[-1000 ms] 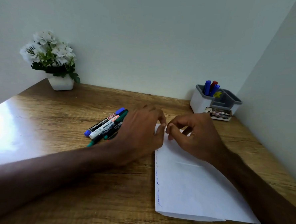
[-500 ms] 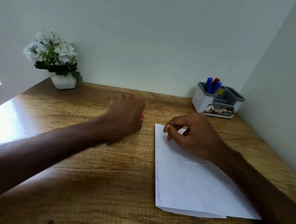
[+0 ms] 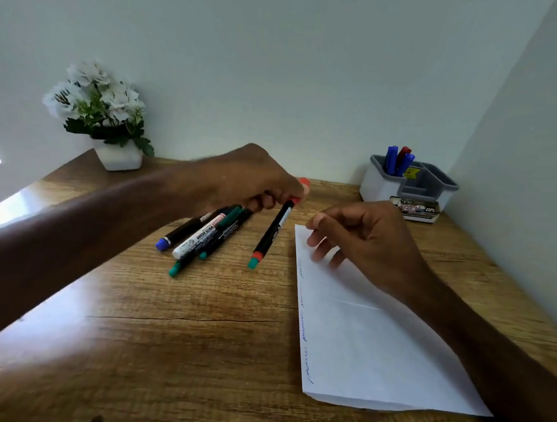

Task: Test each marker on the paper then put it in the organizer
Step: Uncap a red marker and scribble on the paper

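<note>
Gripping one marker (image 3: 272, 231): left hand (image 3: 256, 180) | right hand (image 3: 363, 239) loosely open on paper (image 3: 376, 347) | four markers (image 3: 204, 235) on desk

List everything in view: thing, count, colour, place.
held marker: one, black with red bands and a green end, lifted above the desk
loose markers: about four, blue, green and white, piled left of the paper
paper: one, white, blue scribbles along its left edge
organizer: one, grey and white, far right corner
stored markers: three, two blue, one red, in the organizer
flower pot: one, white, far left
desk: one, wooden
hands: left hand grips the marker; right hand rests on the paper
</note>
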The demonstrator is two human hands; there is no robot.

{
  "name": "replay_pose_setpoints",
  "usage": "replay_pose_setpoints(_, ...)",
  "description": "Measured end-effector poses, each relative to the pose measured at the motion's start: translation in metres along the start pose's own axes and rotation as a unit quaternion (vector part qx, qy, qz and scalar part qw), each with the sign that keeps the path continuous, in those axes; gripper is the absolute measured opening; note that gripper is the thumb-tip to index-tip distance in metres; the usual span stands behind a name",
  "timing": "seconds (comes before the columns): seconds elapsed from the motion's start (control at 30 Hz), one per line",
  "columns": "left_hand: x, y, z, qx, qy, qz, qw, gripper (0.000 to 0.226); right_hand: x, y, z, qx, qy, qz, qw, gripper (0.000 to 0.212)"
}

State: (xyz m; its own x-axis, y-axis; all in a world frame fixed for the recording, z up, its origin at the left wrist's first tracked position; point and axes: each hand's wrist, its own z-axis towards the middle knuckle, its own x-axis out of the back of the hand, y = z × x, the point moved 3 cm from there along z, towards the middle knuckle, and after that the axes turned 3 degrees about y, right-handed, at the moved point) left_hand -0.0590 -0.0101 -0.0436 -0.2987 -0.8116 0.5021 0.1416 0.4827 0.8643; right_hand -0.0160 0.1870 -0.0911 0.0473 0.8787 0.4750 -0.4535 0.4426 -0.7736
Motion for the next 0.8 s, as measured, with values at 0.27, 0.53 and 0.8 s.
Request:
replay_pose_setpoints(0.27, -0.02, -0.007, 0.003, -0.015, -0.021, -0.167, 0.986, 0.021, -0.001, -0.01, -0.001, -0.105, -0.077, 0.149, 0.98, 0.03)
replay_pose_setpoints(0.53, -0.017, -0.007, -0.001, -0.176, 0.037, 0.042, 0.983, 0.013, 0.022, -0.004, 0.004, 0.069, -0.023, -0.2, 0.977, 0.03)
replay_pose_setpoints(0.8, -0.025, -0.001, -0.006, -0.243, 0.053, 0.055, 0.967, 0.017, 0.021, -0.008, 0.003, 0.131, 0.004, -0.243, 0.961, 0.037)
